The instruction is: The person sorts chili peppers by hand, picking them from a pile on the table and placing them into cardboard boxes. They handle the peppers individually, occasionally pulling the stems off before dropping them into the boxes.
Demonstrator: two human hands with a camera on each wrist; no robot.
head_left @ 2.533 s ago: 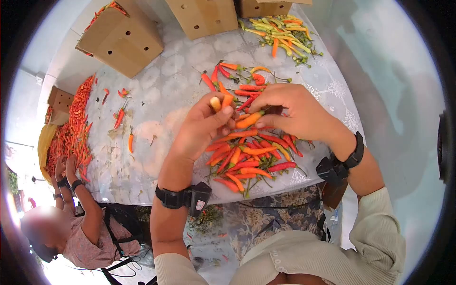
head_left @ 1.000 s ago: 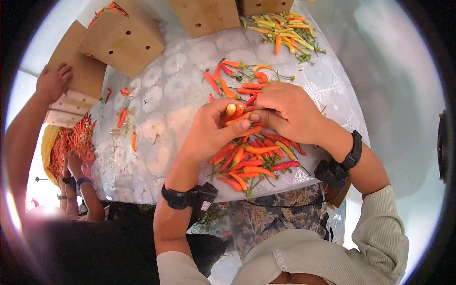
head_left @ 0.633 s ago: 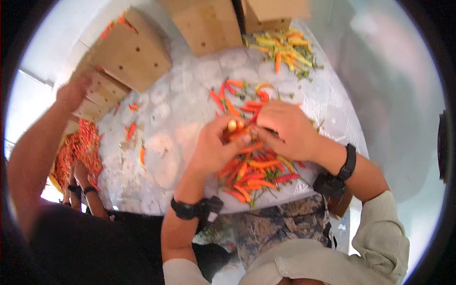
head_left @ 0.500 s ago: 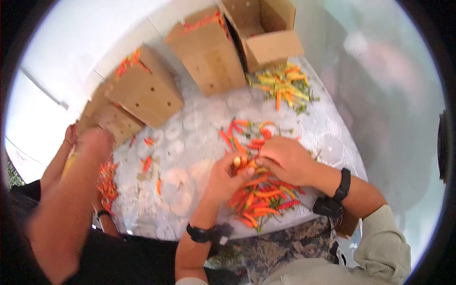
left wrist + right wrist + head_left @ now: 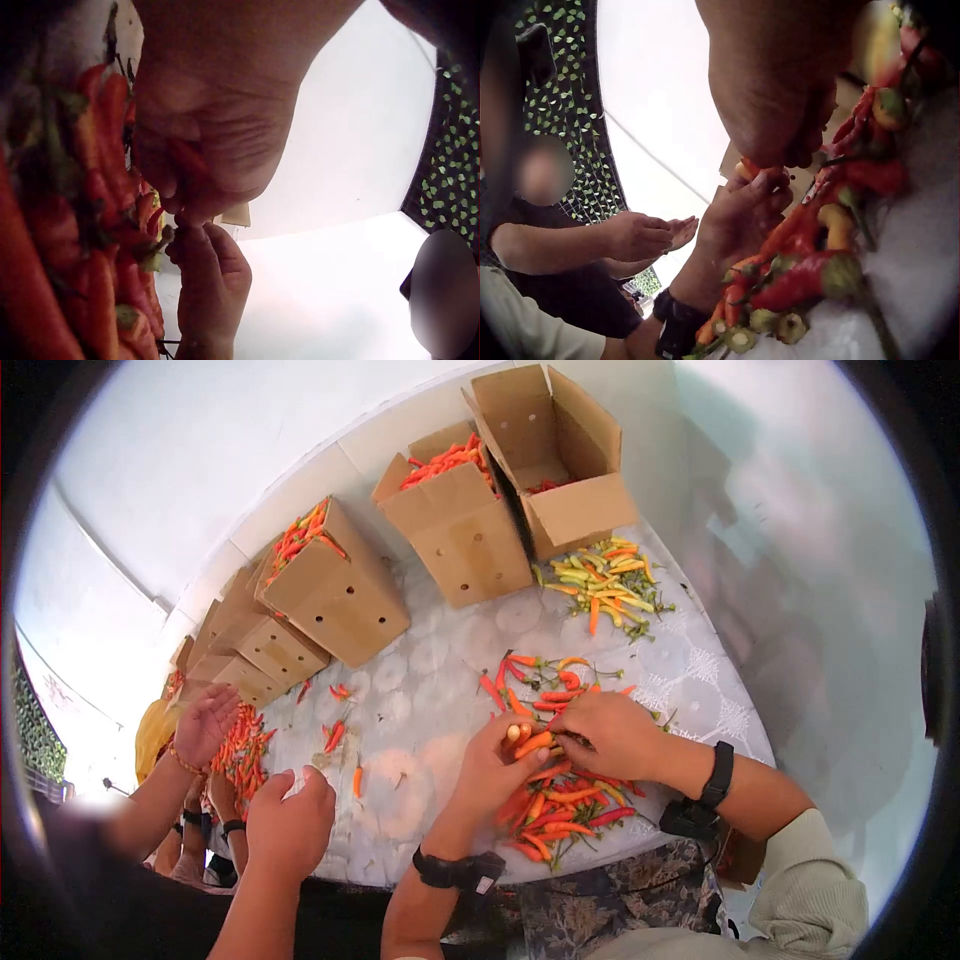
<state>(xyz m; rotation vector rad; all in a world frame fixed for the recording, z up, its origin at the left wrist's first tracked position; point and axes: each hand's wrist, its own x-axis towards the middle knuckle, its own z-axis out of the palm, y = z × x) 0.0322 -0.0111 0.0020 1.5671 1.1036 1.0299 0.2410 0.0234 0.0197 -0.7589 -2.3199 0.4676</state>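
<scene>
The left hand grips several orange peppers, their pale ends showing above its curled fingers. Close against it, the right hand has its thumb and fingers bent together at the stem end of a pepper; its fingertips are partly hidden. Under both hands lies a pile of red and orange peppers with green stems. In the left wrist view the left hand has a red pepper in its grasp, and the right hand meets it at the fingertips. The right wrist view shows the left hand beside the right hand.
Cardboard boxes of peppers line the table's back edge; one at the right has raised flaps. Yellow-green peppers lie before it. Another person's hands reach over the left side, near a red pepper heap. Loose peppers dot the table.
The head view has tilted up, so the boxes and both hands appear lower. Another person came in at the left, and their hands are now away from the boxes. Both hands stay together over the pile.
</scene>
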